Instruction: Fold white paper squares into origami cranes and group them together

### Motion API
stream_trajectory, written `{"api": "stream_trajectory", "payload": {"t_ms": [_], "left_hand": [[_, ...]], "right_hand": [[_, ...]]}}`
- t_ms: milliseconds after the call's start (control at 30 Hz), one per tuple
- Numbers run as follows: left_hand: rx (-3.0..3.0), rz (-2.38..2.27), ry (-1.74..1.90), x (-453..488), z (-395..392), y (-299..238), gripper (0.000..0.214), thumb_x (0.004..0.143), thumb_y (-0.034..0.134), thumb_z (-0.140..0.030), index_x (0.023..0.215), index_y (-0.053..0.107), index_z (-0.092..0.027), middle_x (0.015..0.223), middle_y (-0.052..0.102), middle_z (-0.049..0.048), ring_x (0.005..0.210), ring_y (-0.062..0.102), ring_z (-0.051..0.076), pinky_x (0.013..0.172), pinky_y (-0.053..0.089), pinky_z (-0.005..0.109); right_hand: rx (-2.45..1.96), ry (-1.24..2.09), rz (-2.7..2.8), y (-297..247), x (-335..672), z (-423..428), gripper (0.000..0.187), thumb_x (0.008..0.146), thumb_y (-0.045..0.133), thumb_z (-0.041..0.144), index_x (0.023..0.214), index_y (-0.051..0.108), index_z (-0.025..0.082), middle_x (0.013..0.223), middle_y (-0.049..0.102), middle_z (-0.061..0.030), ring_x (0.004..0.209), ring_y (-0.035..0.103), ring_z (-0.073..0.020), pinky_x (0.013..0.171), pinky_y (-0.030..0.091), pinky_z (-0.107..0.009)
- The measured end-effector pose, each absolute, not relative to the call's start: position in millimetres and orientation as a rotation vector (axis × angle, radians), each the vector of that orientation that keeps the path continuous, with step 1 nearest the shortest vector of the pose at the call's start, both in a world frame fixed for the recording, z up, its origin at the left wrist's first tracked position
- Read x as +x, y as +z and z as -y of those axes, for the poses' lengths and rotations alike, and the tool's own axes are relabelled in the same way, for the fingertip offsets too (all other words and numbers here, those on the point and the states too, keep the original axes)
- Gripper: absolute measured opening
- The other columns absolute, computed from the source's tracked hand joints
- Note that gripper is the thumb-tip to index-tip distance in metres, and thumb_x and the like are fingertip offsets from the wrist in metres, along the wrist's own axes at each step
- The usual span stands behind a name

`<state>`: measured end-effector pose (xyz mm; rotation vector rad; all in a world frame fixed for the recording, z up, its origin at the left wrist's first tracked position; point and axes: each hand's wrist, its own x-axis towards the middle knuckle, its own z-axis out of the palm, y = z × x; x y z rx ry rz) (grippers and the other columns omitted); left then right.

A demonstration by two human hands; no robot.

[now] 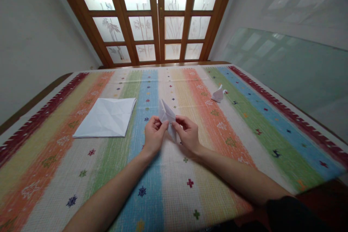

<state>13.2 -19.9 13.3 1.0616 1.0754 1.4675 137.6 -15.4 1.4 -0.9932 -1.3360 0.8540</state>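
Between my two hands is a small piece of folded white paper (168, 113), its pointed tip facing away from me. My left hand (154, 133) pinches its left side, thumb on the near face. On the other side my right hand (187, 134) grips the right edge between thumb and curled fingers. A lower flap of the paper hangs down between the thumbs. The fingertips behind the paper are partly hidden.
A stack of creased white paper sheets (104, 117) lies to the left. At the back right stands a small folded white paper figure (218, 94). A striped, patterned tablecloth (174, 174) covers the table. Wooden doors with glass panes (160, 14) are beyond it.
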Motion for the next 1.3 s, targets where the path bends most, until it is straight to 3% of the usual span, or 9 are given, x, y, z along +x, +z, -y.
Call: {"api": "stream_trajectory", "payload": {"t_ms": [100, 233, 400, 567, 700, 867, 1033, 1300], "left_hand": [[1.029, -1.042, 1.438, 12.3, 18.0, 11.7, 0.034, 0.069, 0.075, -0.038, 0.083, 0.052, -0.018, 0.064, 0.065, -0.0022, 0.055, 0.062, 0.012, 0.058, 0.05, 0.025], [1.002, -1.04, 1.424, 11.0, 14.1, 7.5, 0.035, 0.066, 0.077, -0.038, 0.083, 0.054, -0.018, 0.063, 0.067, -0.0007, 0.053, 0.063, 0.013, 0.055, 0.05, 0.026], [1.026, -1.151, 1.409, 8.0, 10.6, 4.4, 0.031, 0.064, 0.076, -0.034, 0.079, 0.056, -0.016, 0.058, 0.064, -0.002, 0.05, 0.061, 0.013, 0.049, 0.048, 0.023], [1.062, -1.192, 1.406, 4.6, 8.9, 2.5, 0.039, 0.067, 0.075, -0.031, 0.092, 0.047, -0.02, 0.052, 0.059, -0.0073, 0.041, 0.055, 0.012, 0.042, 0.041, 0.02], [1.134, -1.098, 1.427, 3.6, 8.1, -0.7, 0.036, 0.071, 0.07, -0.03, 0.096, 0.046, -0.021, 0.056, 0.055, -0.0091, 0.045, 0.054, 0.009, 0.045, 0.039, 0.018], [1.227, -1.087, 1.426, -0.1, 8.6, -3.7, 0.04, 0.08, 0.061, -0.029, 0.117, 0.048, -0.022, 0.063, 0.056, -0.0076, 0.05, 0.053, 0.009, 0.05, 0.04, 0.019], [1.395, -1.145, 1.348, -5.9, 5.0, -5.8, 0.015, 0.081, 0.056, -0.028, 0.085, 0.066, -0.017, 0.077, 0.066, 0.0015, 0.067, 0.059, 0.013, 0.063, 0.047, 0.024], [1.294, -1.056, 1.312, -8.9, 4.7, -5.9, 0.017, 0.071, 0.059, -0.022, 0.085, 0.068, -0.016, 0.076, 0.069, 0.0021, 0.068, 0.063, 0.015, 0.067, 0.051, 0.027]], "right_hand": [[-1.011, 1.023, 1.183, 0.1, 136.0, 8.8, 0.024, 0.073, 0.071, 0.039, 0.088, 0.062, 0.023, 0.07, 0.062, 0.0009, 0.063, 0.059, -0.0144, 0.059, 0.05, -0.028], [-0.981, 1.12, 1.111, -2.7, 135.9, 1.7, 0.036, 0.065, 0.076, 0.037, 0.09, 0.056, 0.023, 0.073, 0.057, 0.0031, 0.062, 0.056, -0.0117, 0.058, 0.049, -0.025], [-0.971, 1.204, 1.089, -4.9, 135.9, -0.1, 0.041, 0.064, 0.076, 0.039, 0.092, 0.049, 0.024, 0.068, 0.055, 0.0063, 0.055, 0.053, -0.0103, 0.052, 0.047, -0.023], [-0.958, 1.267, 1.075, -8.5, 136.7, -2.7, 0.037, 0.066, 0.074, 0.036, 0.079, 0.042, 0.024, 0.068, 0.053, 0.0077, 0.05, 0.053, -0.0091, 0.048, 0.047, -0.023], [-0.935, 1.296, 1.168, -9.3, 139.3, -5.5, 0.025, 0.069, 0.072, 0.034, 0.078, 0.051, 0.023, 0.068, 0.056, 0.0051, 0.052, 0.054, -0.0102, 0.05, 0.048, -0.025], [-0.914, 1.333, 1.205, -10.2, 143.2, -7.9, 0.016, 0.07, 0.068, 0.031, 0.081, 0.064, 0.021, 0.07, 0.062, 0.0021, 0.056, 0.055, -0.0103, 0.054, 0.046, -0.024], [-0.875, 1.37, 1.157, -18.0, 149.2, -12.0, 0.013, 0.071, 0.064, 0.027, 0.081, 0.071, 0.021, 0.074, 0.068, 0.0007, 0.064, 0.06, -0.0122, 0.064, 0.048, -0.027], [-0.89, 1.376, 1.15, -23.4, 153.6, -13.7, 0.019, 0.064, 0.063, 0.019, 0.08, 0.074, 0.022, 0.078, 0.072, -0.0002, 0.074, 0.063, -0.0154, 0.075, 0.049, -0.031]]}}
